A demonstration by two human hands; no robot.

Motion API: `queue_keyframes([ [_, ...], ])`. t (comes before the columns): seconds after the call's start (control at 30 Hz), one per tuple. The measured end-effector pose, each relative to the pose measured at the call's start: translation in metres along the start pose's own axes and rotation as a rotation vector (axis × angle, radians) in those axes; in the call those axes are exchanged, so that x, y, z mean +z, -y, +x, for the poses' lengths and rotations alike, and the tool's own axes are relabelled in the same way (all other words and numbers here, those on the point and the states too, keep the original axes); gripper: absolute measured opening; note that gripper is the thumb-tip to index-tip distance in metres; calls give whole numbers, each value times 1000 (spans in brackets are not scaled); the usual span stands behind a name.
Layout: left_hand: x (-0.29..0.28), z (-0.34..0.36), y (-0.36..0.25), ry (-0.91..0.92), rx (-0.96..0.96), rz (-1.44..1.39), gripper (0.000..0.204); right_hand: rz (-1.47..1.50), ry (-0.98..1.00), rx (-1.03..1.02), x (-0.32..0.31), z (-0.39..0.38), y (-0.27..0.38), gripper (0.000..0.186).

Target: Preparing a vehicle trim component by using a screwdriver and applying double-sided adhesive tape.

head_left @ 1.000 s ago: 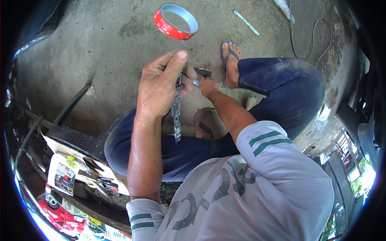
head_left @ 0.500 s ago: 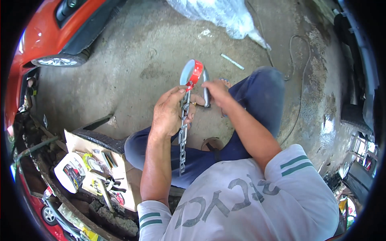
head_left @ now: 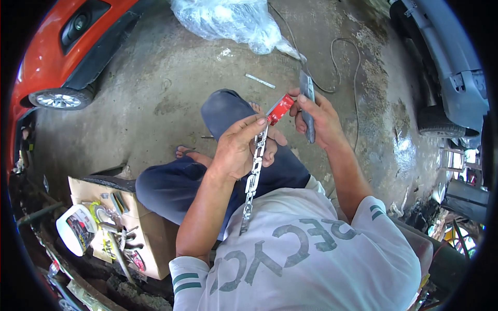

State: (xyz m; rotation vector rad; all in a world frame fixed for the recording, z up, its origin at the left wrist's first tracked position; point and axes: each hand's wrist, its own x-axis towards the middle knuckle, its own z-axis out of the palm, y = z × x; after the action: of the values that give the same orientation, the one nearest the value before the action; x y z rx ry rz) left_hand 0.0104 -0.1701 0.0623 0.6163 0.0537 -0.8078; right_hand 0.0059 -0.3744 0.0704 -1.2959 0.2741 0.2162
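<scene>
My left hand [head_left: 241, 147] is closed round the upper end of a strip of chrome letters [head_left: 252, 181], apparently a car emblem. It hangs toward my shirt. A short length of red-backed tape [head_left: 280, 109] runs from my left fingertips up to my right hand [head_left: 322, 120]. Between the thumb and fingers of that hand is a long, narrow grey object [head_left: 309, 126], which looks like a tape roll seen edge-on. Its exact kind is hard to make out. The tape's far end lies by my right forefinger, close to the grey object.
On my left, a cardboard box [head_left: 155, 254] carries a white tub [head_left: 76, 228], a hammer [head_left: 121, 254] and small packets. A red car [head_left: 46, 67] stands far left, a grey-blue one [head_left: 456, 52] far right. Plastic sheeting [head_left: 228, 23], a cable [head_left: 357, 88] and a white stick [head_left: 260, 81] lie ahead.
My right hand has moved right and up, away from the left, with the grey object. The red tape, looped before, now stretches straighter between the hands. The view has shifted and my legs appear further left.
</scene>
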Motion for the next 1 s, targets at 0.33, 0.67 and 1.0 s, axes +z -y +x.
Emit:
queue_keyframes([
  [0.33, -67, -14, 1, -225, -48, 191, 20, -251, 104, 105, 25, 36, -37, 37],
  [0.67, -85, -24, 5, -270, -63, 384, 24, -1219, 272, -251, 22, 84, -49, 29],
  [1.0, -78, -43, -22, -362, -91, 662, 30, -1108, 366, -147, 21, 90, -50, 32],
])
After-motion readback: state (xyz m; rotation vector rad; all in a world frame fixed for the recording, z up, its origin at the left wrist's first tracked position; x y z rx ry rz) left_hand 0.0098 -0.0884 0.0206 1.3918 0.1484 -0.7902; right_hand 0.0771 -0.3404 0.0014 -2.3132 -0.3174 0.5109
